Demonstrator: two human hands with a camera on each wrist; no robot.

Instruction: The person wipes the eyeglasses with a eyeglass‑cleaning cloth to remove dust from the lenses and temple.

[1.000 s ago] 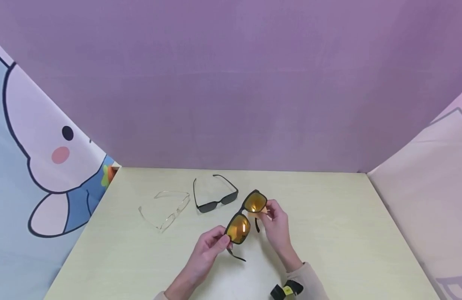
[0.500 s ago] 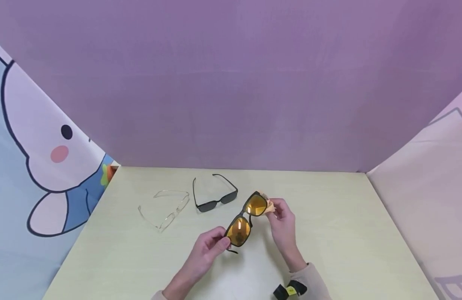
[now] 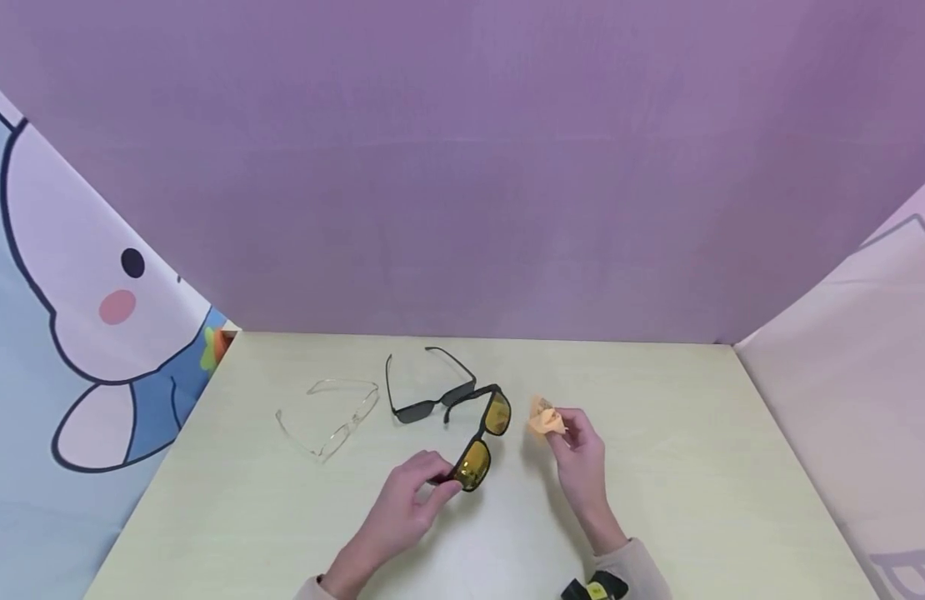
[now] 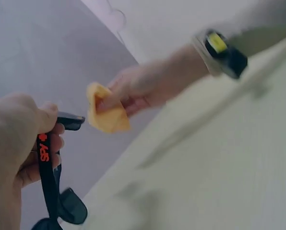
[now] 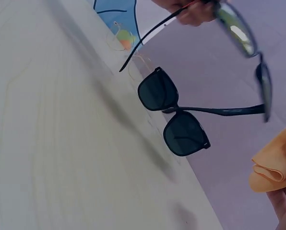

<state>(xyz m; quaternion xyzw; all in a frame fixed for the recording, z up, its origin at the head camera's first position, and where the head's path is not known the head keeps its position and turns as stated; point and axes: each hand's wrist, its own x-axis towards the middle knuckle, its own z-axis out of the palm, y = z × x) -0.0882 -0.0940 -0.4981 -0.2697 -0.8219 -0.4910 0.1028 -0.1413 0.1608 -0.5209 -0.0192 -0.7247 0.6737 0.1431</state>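
While left fingers (image 3: 431, 465) pinch yellow-lensed sunglasses (image 3: 475, 461) at one corner, right fingers (image 3: 580, 427) grip orange cloth (image 3: 547, 418), nearby.

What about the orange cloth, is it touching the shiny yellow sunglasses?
No, the right hand holds the orange cloth apart, and a gap shows between it and the yellow-lensed sunglasses.

Backdrop (image 3: 462, 175): purple, faint horizontal crease, spanning the top of the head view. Left side panel (image 3: 16, 392): light blue, printed with a dark-outlined, pink-cheeked white cartoon character (image 3: 95, 250); carrot motif (image 3: 221, 345) at its right edge. Right side panel (image 3: 875, 383): pale, grey line print. Tabletop (image 3: 717, 467): pale, faintly grained, bottom centre; soft shadows.
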